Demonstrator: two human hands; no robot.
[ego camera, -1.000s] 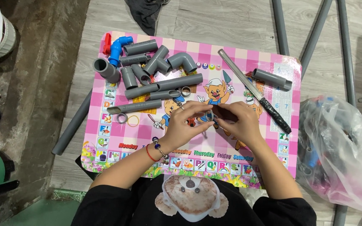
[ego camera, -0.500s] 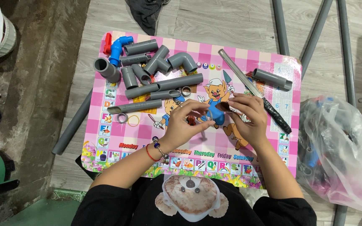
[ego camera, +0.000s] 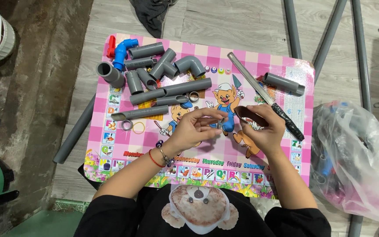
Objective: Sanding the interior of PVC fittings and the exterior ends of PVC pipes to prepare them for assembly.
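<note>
My left hand (ego camera: 194,131) pinches a small grey ring-like pipe piece (ego camera: 220,123) at its fingertips, over the middle of the pink cartoon-printed table (ego camera: 286,173). My right hand (ego camera: 263,128) is a short gap to the right and holds a dark brown sheet-like piece (ego camera: 244,114), curled between thumb and fingers. The two hands do not touch. A red bracelet sits on the left wrist.
Several grey pipe lengths and elbows (ego camera: 167,83) lie at the table's far left, with a blue elbow (ego camera: 123,49). A metal blade with a black taped handle (ego camera: 266,96) and a short pipe (ego camera: 284,83) lie at the right. A plastic bag (ego camera: 356,162) lies on the floor.
My hands were pressed together over the small piece; now they have drawn apart, the right hand moving right with the dark sheet.
</note>
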